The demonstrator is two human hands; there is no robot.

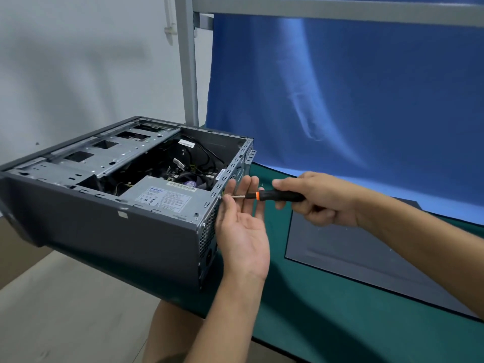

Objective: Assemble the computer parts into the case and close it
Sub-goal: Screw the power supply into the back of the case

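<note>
1. A blue cloth (340, 100) hangs behind the table and reaches down to the green mat (314, 323).
2. The computer case (104, 239) lies on its side at the left end of the mat, with its open side up. Its left part sticks out over the table edge. Both hands are at its rear wall, on its right.
3. A grey side panel (353, 247) lies flat on the mat, right of the case and under the right forearm.
4. The grey power supply (167, 197) sits inside the case, in the near rear corner, just beside the hands.
5. The left hand (243, 231) is spread, palm up, with straight fingers close to the rear wall.
6. The right hand (319, 197) grips the handle of the screwdriver (275, 195).
7. The screwdriver lies level across the left fingers, and its tip meets a screw (220, 197) at the top of the rear wall.
</note>
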